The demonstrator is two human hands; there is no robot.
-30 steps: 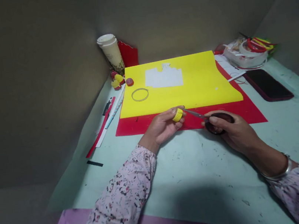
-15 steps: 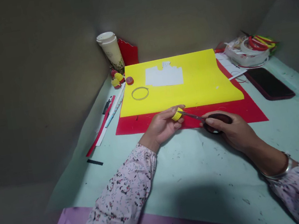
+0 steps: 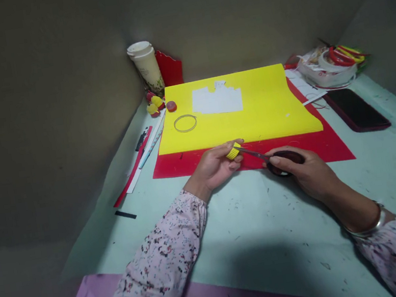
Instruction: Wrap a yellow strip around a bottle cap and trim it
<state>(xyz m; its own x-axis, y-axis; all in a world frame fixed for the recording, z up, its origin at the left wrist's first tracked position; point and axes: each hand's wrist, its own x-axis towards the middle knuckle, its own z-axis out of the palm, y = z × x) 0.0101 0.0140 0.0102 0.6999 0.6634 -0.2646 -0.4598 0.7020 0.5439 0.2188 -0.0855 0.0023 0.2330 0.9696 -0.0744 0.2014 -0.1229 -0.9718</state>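
Note:
My left hand (image 3: pixel 215 166) pinches a small ridged yellow piece (image 3: pixel 233 151) between thumb and fingers, above the near edge of a red sheet (image 3: pixel 193 163). Scissors (image 3: pixel 285 163) with dark handles are in my right hand (image 3: pixel 311 173), their blades pointing left with the tips at the yellow piece. Whether the blades are parted is too small to tell. Behind both hands a large yellow sheet (image 3: pixel 253 123) lies on the red one, bearing a white paper cutout (image 3: pixel 216 101), a thin ring (image 3: pixel 185 123) and a small red round thing (image 3: pixel 171 106).
At the back left stand a lidded cup (image 3: pixel 146 67) and small yellow-and-red pieces (image 3: pixel 153 110). Red strips (image 3: pixel 134 170) and white strips lie on the left, near a black strip (image 3: pixel 125 215). On the right are a phone (image 3: pixel 357 110) and a filled plastic container (image 3: pixel 327 69).
My right hand and the scissors have shifted very slightly left. My left hand, with the yellow piece, has hardly moved.

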